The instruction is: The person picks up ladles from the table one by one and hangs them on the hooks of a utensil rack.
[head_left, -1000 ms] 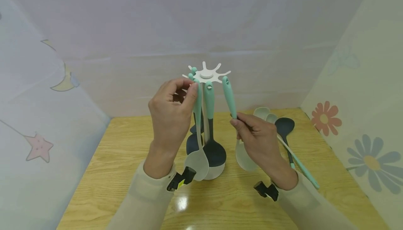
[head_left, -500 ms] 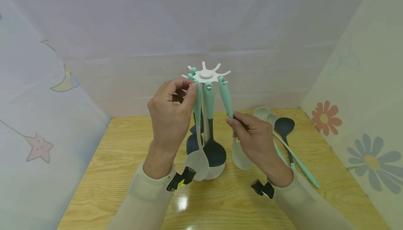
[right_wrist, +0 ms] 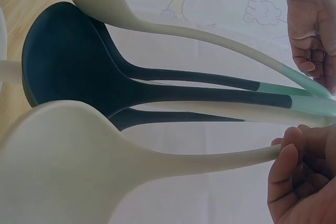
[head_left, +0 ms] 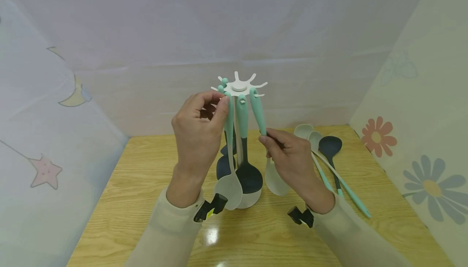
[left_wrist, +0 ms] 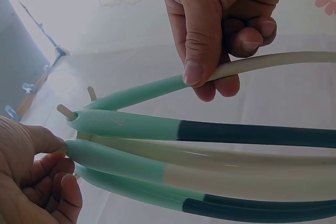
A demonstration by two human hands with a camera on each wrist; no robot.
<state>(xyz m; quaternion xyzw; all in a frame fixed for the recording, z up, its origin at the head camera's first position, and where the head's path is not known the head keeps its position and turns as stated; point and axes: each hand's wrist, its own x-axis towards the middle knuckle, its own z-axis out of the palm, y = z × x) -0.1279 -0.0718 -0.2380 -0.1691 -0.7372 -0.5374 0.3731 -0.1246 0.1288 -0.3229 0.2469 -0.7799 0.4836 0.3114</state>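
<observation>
My right hand (head_left: 290, 157) pinches a cream spoon (head_left: 276, 181) just below its mint handle (head_left: 258, 112). The hole at that handle's top sits on an arm of the white rack (head_left: 239, 87), whose tip pokes out. In the left wrist view the right thumb (left_wrist: 194, 72) presses where mint meets cream. My left hand (head_left: 199, 131) pinches the top of a cream ladle's mint handle (left_wrist: 115, 158) at the rack. Between the hands hangs a dark ladle (head_left: 249, 177), its hook tip through the handle hole. More dark utensils (head_left: 224, 167) hang behind, partly hidden.
On the table (head_left: 146, 202), to the right, lie a dark ladle (head_left: 330, 146) and cream utensils (head_left: 303, 131) with mint handles. The rack's white base (head_left: 252, 198) stands under the hanging heads. Patterned cloth walls (head_left: 402, 96) enclose the table's back and sides.
My right hand has moved left with the cream spoon, bringing its handle hole from beside the rack arm onto it. The left hand has stayed in place.
</observation>
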